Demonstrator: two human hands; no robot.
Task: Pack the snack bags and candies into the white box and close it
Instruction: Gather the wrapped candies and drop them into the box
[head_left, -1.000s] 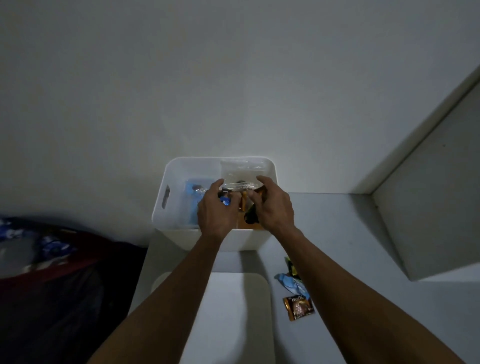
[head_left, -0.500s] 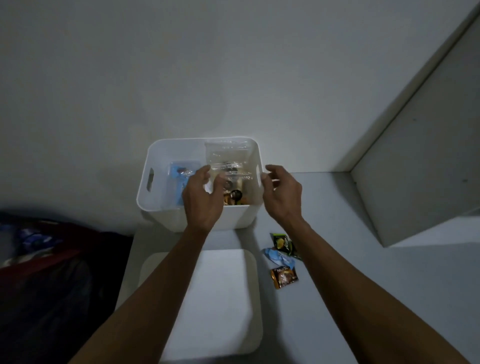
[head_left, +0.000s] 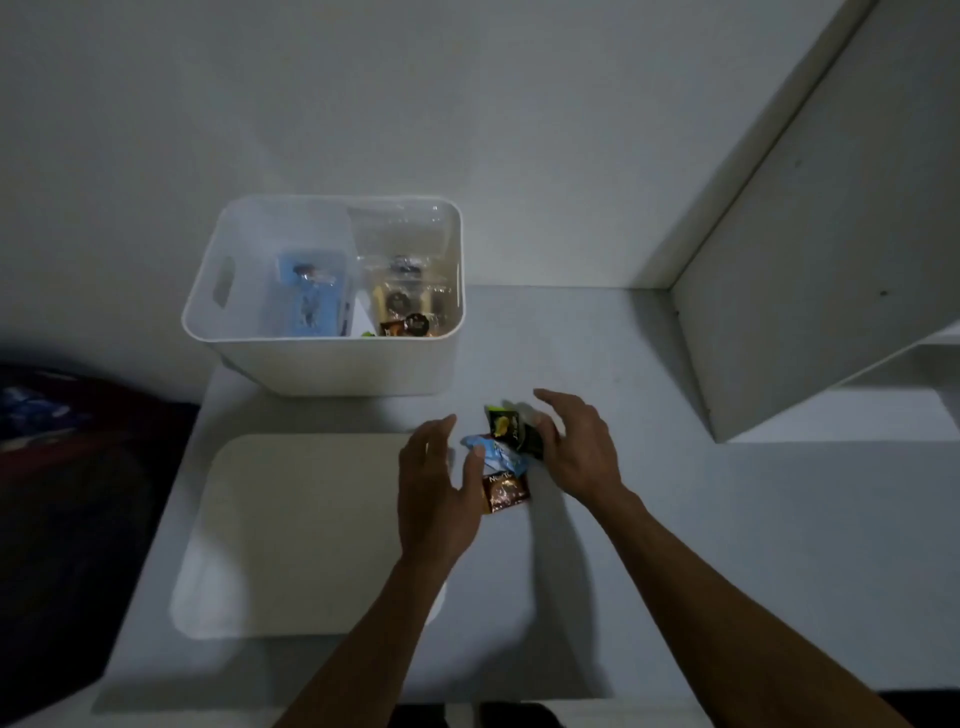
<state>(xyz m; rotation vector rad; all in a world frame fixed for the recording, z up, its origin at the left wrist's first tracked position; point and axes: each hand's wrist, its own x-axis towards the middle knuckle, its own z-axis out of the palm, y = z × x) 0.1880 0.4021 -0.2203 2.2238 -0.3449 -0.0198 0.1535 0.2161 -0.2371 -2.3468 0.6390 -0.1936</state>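
The white box (head_left: 332, 364) stands open at the back of the table. Inside lie a blue snack bag (head_left: 311, 296) on the left and a clear bag of candies (head_left: 410, 291) on the right. On the table in front, three small packets lie together: a black and yellow one (head_left: 506, 423), a light blue one (head_left: 493, 449) and a brown one (head_left: 506, 491). My left hand (head_left: 436, 493) is open just left of them, thumb touching the blue packet. My right hand (head_left: 576, 447) is open on their right, fingers at the black packet. The white lid (head_left: 291, 530) lies flat beside my left hand.
A white shelf unit (head_left: 810, 270) rises at the right of the grey table (head_left: 675, 519). A dark bag or cloth (head_left: 62, 467) sits off the table's left edge. A plain wall is behind the box.
Both hands let go of the clear candy bag in the box, pulled back toward me and came down around the three packets on the table. The camera tilted down.
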